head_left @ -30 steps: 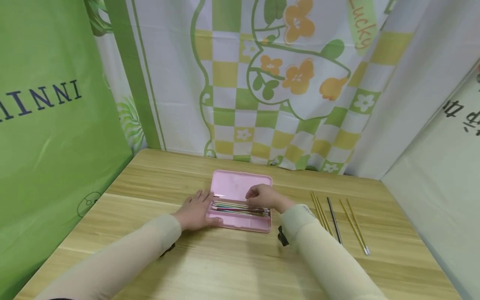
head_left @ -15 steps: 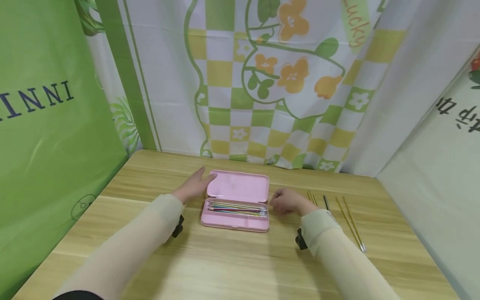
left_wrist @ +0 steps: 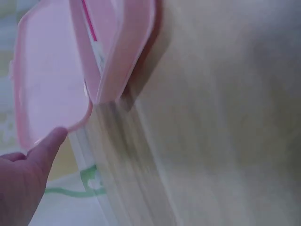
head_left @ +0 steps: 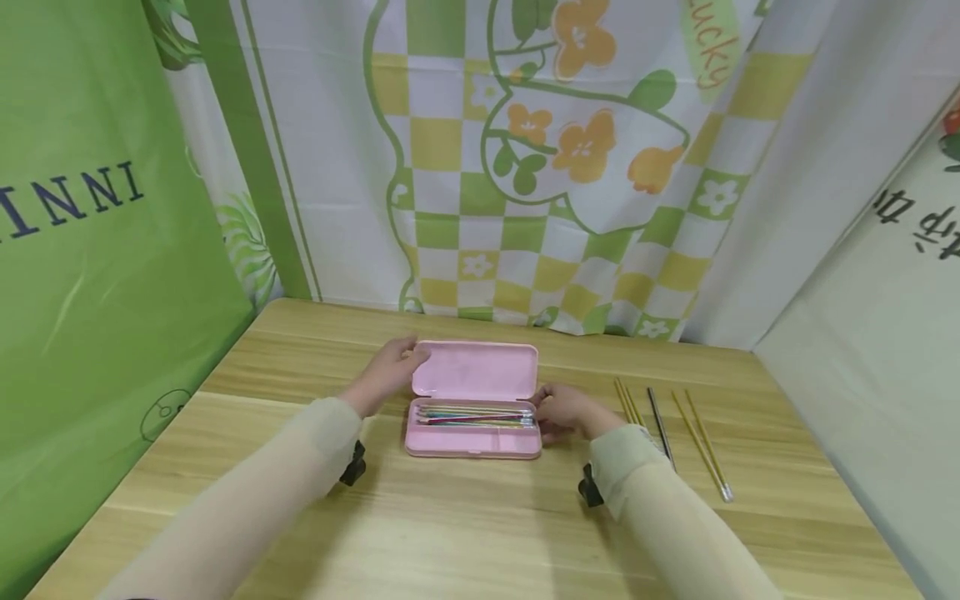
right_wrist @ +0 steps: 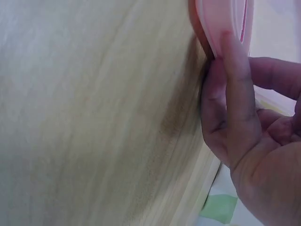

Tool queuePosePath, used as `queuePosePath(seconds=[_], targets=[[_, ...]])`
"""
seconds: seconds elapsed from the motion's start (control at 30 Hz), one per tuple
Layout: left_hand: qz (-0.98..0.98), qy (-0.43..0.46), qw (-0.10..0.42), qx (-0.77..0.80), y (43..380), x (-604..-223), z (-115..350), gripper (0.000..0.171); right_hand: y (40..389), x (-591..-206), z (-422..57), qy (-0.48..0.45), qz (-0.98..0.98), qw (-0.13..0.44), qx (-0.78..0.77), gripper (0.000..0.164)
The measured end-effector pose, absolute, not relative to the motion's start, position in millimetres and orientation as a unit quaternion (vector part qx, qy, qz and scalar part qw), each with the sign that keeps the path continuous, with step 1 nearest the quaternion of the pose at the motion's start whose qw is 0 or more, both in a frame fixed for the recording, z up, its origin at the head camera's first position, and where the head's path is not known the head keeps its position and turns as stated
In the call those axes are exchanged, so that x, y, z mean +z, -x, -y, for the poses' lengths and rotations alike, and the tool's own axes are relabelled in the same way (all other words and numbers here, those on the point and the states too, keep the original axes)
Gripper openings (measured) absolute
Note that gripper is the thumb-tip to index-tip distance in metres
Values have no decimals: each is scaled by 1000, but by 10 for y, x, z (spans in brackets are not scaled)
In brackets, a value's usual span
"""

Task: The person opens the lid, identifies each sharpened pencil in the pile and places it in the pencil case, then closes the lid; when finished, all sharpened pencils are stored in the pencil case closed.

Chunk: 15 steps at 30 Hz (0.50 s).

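A pink pencil case (head_left: pixel 447 442) lies open on the table with its lid (head_left: pixel 476 371) tilted up at the back. Several pencils (head_left: pixel 465 417) lie in its rear section, next to a front section. My left hand (head_left: pixel 384 375) pinches the lid's left edge, thumb over the inner face; in the left wrist view the thumb (left_wrist: pixel 49 146) overlaps the lid's corner. At the case's right end, my right hand (head_left: pixel 566 410) grips the base, with a finger (right_wrist: pixel 237 80) along the end wall and others curled under it.
To the right on the wooden table (head_left: pixel 450 533) lie yellow pencils (head_left: pixel 628 400), a dark pencil (head_left: pixel 660 425) and two more yellow pencils (head_left: pixel 701 442). A patterned curtain (head_left: pixel 480 275) hangs behind the table, with a green cloth (head_left: pixel 112 333) at the left.
My left hand has moved from the case's left side up to the lid's edge. My right hand has left the pencils in the case, swung out right, then come back against its right end.
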<state>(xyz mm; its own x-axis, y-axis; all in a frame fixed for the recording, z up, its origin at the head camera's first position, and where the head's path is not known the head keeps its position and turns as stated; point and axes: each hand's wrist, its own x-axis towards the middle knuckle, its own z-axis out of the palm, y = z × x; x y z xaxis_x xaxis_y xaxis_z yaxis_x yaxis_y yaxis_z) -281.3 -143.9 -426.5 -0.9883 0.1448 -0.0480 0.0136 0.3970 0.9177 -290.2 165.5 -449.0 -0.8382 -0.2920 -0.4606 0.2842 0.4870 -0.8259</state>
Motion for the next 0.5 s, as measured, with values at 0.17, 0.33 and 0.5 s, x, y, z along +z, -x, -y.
queuePosePath(seconds=[0.17, 0.33, 0.5], targets=[[-843, -53, 15, 536, 2647, -4300, 1398, 51, 2893, -4503, -1641, -3, -810, 271, -520, 23], [-837, -71, 32, 541, 2464, -4326, 1373, 28, 2883, -4536, -1675, 10, -811, 259, -525, 20], [-888, -156, 30, 431, 2309, -4395, 1357, 13, 2889, -4460, -1795, 48, -863, 229, -447, 16]])
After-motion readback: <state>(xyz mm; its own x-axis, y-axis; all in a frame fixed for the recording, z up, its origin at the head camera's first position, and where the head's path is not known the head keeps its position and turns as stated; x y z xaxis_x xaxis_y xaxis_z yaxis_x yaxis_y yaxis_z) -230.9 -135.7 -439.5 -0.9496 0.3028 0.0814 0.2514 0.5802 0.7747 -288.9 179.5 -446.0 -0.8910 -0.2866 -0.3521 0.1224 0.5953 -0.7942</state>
